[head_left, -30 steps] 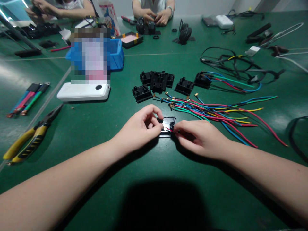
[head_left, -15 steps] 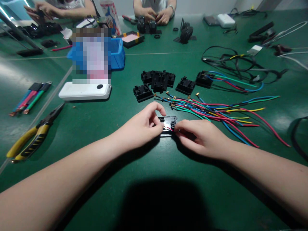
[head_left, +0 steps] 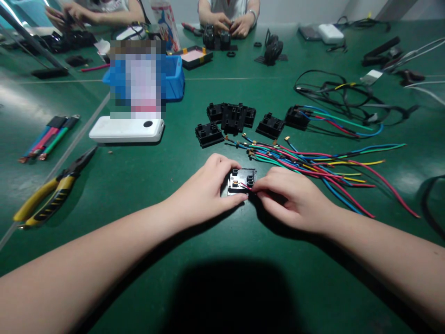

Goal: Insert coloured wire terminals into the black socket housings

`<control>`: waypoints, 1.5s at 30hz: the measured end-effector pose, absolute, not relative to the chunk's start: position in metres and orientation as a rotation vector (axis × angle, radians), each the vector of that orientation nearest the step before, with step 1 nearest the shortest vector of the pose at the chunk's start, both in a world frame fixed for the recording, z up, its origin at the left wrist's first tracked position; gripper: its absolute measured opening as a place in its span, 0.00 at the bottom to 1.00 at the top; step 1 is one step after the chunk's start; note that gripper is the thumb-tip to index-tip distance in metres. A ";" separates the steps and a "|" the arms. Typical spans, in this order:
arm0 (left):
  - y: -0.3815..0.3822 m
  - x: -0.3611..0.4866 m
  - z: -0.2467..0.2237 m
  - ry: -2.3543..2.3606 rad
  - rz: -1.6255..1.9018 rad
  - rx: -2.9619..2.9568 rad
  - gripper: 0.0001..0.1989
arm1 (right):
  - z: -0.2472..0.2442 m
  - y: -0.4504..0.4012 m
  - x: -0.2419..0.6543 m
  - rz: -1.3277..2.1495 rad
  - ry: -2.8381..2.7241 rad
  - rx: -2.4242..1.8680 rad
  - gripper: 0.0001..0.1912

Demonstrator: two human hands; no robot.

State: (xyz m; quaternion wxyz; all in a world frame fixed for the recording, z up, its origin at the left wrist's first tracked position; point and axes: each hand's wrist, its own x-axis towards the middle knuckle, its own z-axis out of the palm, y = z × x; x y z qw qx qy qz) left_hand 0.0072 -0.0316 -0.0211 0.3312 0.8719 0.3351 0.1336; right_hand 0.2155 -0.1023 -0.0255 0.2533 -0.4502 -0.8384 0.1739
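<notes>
A small black housing (head_left: 242, 177) lies on the green table between my hands, its inner side up. My left hand (head_left: 219, 183) grips it from the left, fingers along its far edge and thumb along its near edge. A thin red wire (head_left: 245, 186) runs across the housing from a small brass-coloured terminal. My right hand (head_left: 290, 197) pinches this wire at the housing's right edge. Behind my hands are several more black housings (head_left: 232, 118), and one housing (head_left: 296, 117) has coloured wires attached. Loose coloured wires (head_left: 313, 162) with brass ends lie behind my right hand.
Yellow-handled pliers (head_left: 57, 192) and short bundled wires (head_left: 48, 139) lie at the left. Near them are a white power bank (head_left: 127, 130) and a blue bin (head_left: 175, 76). Black cables (head_left: 344, 95) lie at the back right. Two people's hands work across the table.
My left fingers have moved off the terminal and spread around the housing's edges, uncovering more of it. My right hand keeps its pinch. The whole view has shifted slightly.
</notes>
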 end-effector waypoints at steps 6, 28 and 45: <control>-0.034 0.009 -0.020 0.783 0.400 2.273 0.19 | -0.020 -0.107 0.211 0.316 -2.106 -1.213 0.16; -0.047 0.015 -0.021 0.675 0.475 2.239 0.20 | -0.030 -0.106 0.206 0.799 -1.963 -1.232 0.28; -0.047 0.014 -0.018 0.618 0.541 2.192 0.18 | -0.030 -0.107 0.203 0.552 -2.021 -1.267 0.28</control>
